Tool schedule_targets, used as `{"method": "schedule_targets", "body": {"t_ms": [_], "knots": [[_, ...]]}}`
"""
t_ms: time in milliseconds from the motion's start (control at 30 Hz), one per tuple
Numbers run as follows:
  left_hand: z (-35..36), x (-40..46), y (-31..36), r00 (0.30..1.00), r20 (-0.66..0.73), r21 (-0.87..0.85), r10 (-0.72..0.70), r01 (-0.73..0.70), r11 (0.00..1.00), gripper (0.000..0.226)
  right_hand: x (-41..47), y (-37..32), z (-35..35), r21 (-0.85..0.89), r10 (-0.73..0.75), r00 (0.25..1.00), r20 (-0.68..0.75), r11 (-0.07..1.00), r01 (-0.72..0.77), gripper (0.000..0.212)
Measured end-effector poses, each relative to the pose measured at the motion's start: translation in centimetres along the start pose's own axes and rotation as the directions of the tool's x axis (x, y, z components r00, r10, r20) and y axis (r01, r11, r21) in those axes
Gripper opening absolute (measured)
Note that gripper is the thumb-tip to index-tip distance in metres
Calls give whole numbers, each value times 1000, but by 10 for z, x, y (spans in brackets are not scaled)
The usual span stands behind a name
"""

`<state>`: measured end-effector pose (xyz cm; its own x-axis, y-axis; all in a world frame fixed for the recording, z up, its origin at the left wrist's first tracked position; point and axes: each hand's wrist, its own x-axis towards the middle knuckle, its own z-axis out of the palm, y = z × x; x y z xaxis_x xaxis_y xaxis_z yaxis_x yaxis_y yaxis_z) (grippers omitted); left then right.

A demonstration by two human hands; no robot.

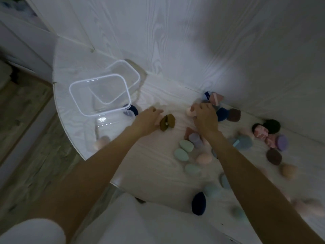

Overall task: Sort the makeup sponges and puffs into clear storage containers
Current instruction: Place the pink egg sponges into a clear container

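the pale pink foam sponge [190, 110] lies on the white table [158, 166], your right hand [205, 117] curled round it; lift it cleanly, carry it to the clear plastic container [100, 94]; your left hand [149, 118] rests uncurled beside the olive-brown puff [167, 123]

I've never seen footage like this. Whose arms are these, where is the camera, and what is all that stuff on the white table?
No machine here: a person wears a camera on the head, looking down at their own arms. The left hand reaches beside an olive puff. The right hand grips a pink sponge at a pile by the wall. Coloured sponges and puffs, such as a green sponge, lie scattered on the table. Clear containers stand on the left, one holding a pale sponge.
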<state>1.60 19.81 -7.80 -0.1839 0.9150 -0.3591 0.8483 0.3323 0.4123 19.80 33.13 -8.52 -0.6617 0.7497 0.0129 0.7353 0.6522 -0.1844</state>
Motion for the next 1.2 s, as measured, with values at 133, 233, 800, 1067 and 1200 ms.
{"method": "schedule_targets", "body": {"t_ms": [133,233,800,1067,1200], "knots": [[-12,-27,7,984,-175,-237,35,-77,969,61,-9,-9,-6,13,-23,1000,5,1000,23,20],[-30,-59,1,911,-413,-404,-14,-169,899,47,-26,-25,-22,335,113,994,7,936,-109,29],[-7,-141,-101,947,-318,-165,-45,-9,986,24,-80,-182,-14,713,-36,993,117,699,-58,28],[-13,-159,-107,980,-176,-57,-98,89,994,31,-76,-186,-8,705,-76,978,192,704,-84,38],[-10,-170,-108,990,-115,2,-83,83,997,50,-67,-196,-8,640,-108,977,185,767,-36,38]]}}
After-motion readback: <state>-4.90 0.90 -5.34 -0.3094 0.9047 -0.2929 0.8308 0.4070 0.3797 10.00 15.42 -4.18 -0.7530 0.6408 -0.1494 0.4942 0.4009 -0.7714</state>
